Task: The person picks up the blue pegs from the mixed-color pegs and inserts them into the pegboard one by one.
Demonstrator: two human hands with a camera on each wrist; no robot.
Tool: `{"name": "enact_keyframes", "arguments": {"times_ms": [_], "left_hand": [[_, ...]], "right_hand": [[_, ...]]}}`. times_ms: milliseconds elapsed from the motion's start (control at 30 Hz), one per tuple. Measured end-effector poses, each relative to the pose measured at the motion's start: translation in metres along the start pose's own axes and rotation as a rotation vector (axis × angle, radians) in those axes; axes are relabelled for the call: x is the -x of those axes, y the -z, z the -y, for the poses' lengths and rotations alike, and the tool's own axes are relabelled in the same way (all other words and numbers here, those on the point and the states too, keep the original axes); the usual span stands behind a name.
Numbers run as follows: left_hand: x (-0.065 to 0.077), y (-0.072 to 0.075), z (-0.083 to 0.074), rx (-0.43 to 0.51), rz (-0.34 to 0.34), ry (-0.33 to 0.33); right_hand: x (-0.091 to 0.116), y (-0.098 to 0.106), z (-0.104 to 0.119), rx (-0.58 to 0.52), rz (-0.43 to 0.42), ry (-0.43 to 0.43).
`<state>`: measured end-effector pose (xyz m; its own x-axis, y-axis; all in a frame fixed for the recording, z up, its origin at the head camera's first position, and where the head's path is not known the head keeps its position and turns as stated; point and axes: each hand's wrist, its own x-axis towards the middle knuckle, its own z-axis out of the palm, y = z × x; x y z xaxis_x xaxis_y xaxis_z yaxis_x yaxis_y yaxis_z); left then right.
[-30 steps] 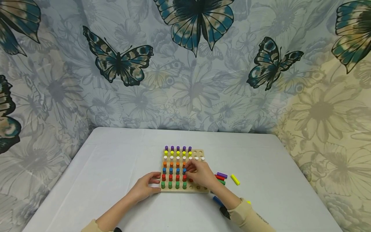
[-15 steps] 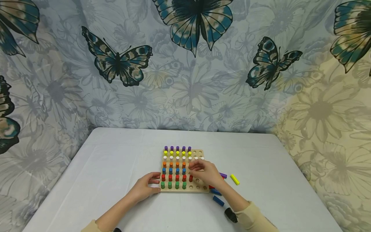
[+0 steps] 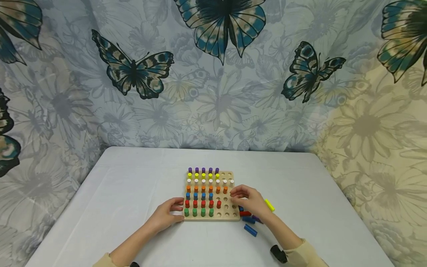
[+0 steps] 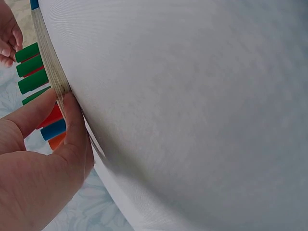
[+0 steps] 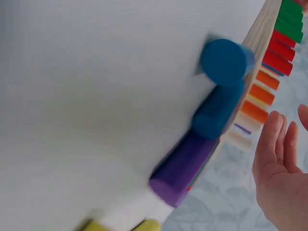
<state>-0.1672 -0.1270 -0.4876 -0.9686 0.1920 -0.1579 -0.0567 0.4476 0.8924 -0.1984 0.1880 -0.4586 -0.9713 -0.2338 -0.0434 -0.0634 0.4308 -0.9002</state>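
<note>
A wooden pegboard (image 3: 230, 218) lies on the white table, with rows of upright coloured pegs. My left hand (image 3: 166, 215) holds its left edge; in the left wrist view, thumb and finger pinch the board's side near the green pegs (image 4: 32, 82). Over the right edge, level with the orange pegs (image 3: 203, 189), hovers my right hand (image 3: 250, 200). In the right wrist view its fingers (image 5: 268, 144) look fairly straight, thumb apart, with nothing between them. The purple, yellow, blue, red and green rows have bare holes at their right ends.
Loose pegs lie right of the board: a blue peg (image 3: 250, 230), a second blue one, a red peg (image 3: 245, 213), a purple peg (image 5: 180, 168) and a yellow peg (image 3: 269, 205). A black object (image 3: 278, 254) sits by the right sleeve. Patterned cloth hangs behind the table.
My right hand has moved right from the middle of the board to its right edge, uncovering orange pegs and bare holes. The left hand stays at the board's left edge.
</note>
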Motion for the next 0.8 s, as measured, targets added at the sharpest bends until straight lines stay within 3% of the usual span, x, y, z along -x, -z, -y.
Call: {"name": "enact_keyframes", "arguments": {"times_ms": [800], "left_hand": [[0.001, 0.001, -0.001, 0.007, 0.006, -0.012]], "right_hand": [[0.026, 0.025, -0.017, 0.022, -0.048, -0.106]]}}
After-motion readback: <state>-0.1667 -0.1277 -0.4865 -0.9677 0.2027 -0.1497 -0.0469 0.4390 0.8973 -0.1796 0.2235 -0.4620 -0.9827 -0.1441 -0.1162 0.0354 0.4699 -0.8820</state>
